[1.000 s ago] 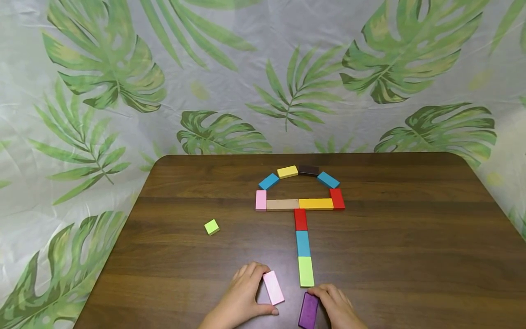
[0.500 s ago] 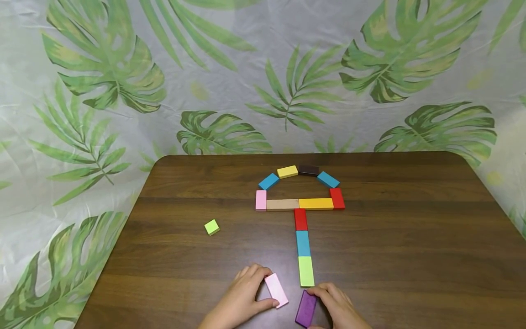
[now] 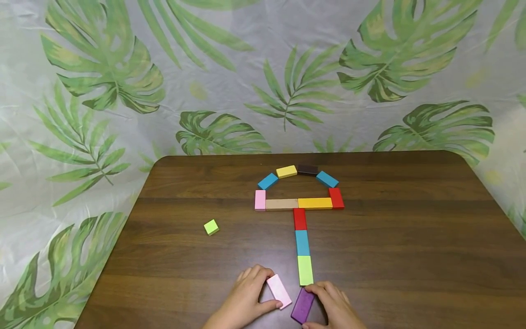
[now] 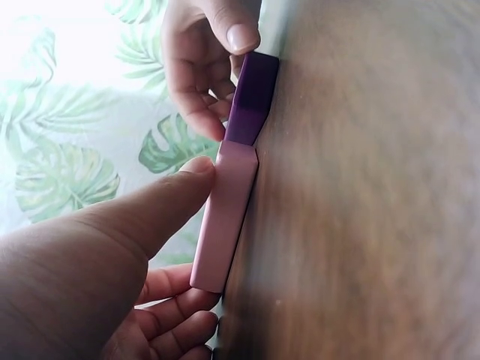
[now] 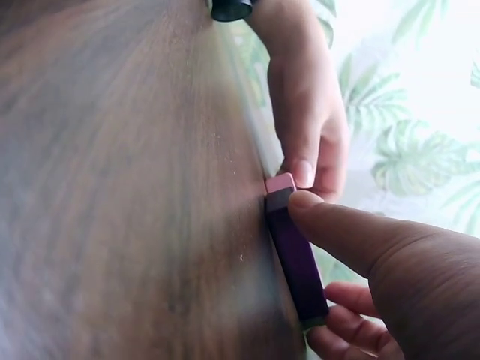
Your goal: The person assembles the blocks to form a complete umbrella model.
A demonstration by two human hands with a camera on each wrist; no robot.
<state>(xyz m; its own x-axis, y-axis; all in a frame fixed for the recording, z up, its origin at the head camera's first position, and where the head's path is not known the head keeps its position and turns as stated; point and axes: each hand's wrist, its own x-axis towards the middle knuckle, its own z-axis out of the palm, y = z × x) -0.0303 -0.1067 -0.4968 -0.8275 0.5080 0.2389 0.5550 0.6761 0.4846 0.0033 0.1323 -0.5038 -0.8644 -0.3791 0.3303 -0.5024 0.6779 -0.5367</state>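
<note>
In the head view my left hand [image 3: 245, 298] grips a light pink block [image 3: 279, 291] by its two ends, thumb at the near end and fingers at the far one. My right hand [image 3: 336, 305] likewise holds a purple block [image 3: 302, 305] between thumb and fingers. Both blocks lie tilted on the table, a small gap apart in the head view. The purple block's far end is close to a lime green block [image 3: 305, 270]; fingertips hide whether they touch. From the left wrist, the pink block [image 4: 226, 214] appears in front of the purple block [image 4: 251, 97].
Beyond the lime block run a blue block [image 3: 302, 242] and a red block [image 3: 300, 219] up to a tan block [image 3: 281, 204] and a yellow-orange block [image 3: 314, 203]. Several blocks arch above these. A small lime cube [image 3: 211, 227] sits alone on the brown table [image 3: 164, 269].
The pink block has slid right and slightly nearer, turning a little, with my left hand. My right hand has slid the purple block left and slightly away, tilting it more.
</note>
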